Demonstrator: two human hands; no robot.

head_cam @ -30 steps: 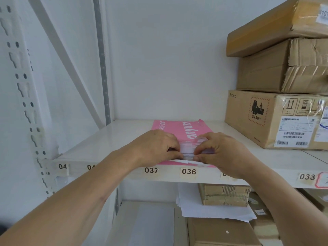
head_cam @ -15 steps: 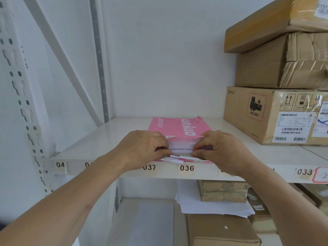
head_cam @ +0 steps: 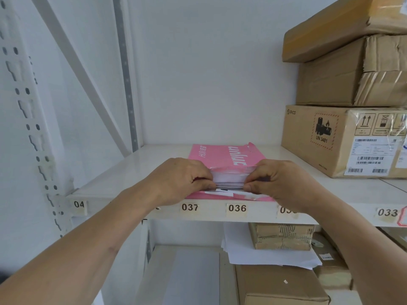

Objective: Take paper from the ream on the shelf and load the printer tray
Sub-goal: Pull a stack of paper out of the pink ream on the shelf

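While both hands pinched the near end of the paper stack (head_cam: 229, 178), the left hand (head_cam: 178, 180) and right hand (head_cam: 283, 182) each closed thumb-under, fingers-over on a corner. It sat inside the torn pink ream (head_cam: 222, 156) at the shelf (head_cam: 110, 183) front edge, long axis running back toward the wall. Loose sheets likely sag and slide, so gripping both corners seemed wise.
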